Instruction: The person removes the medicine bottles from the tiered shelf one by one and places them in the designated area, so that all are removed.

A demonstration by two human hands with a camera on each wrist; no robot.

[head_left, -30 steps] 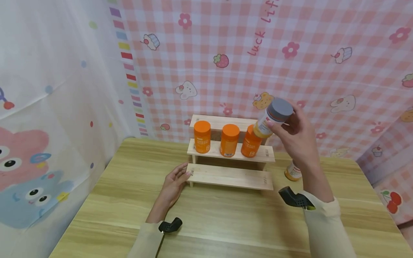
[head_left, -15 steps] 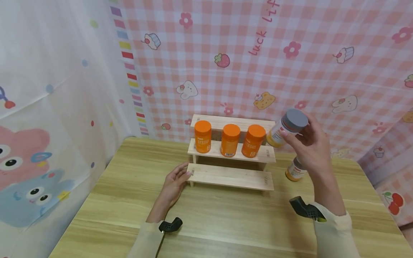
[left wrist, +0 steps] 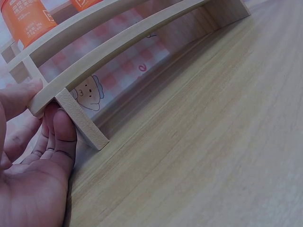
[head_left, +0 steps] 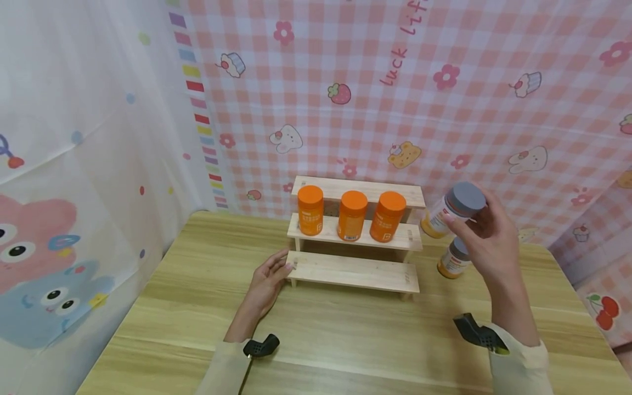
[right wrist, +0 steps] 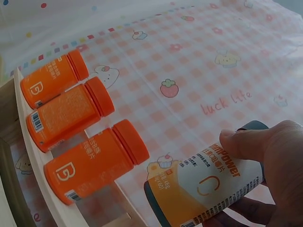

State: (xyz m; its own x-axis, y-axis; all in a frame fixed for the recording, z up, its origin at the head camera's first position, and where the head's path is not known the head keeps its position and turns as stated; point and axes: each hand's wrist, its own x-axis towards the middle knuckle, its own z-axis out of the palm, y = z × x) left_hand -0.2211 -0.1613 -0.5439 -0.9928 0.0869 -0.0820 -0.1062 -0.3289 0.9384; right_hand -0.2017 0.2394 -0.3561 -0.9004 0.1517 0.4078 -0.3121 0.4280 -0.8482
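My right hand grips a supplement bottle with a grey lid and a white and yellow label. The bottle leans in the air just right of the rack; its printed label faces the right wrist view. Below it, a similar grey-lidded bottle stands on the table, partly behind my hand. At the left end of the three-tier wooden rack, my left hand holds the lowest shelf, thumb on top and fingers under it. Three orange bottles stand upright in a row on the middle shelf.
The rack rests on a wood-grain table near its back edge. A pink checked cloth hangs behind it, and a white patterned cloth hangs on the left. The top shelf sits close to the back cloth.
My right hand has carried the grey-lidded bottle right and down, from in front of the rightmost orange bottle to beside the rack. My left hand stays at the rack's end.
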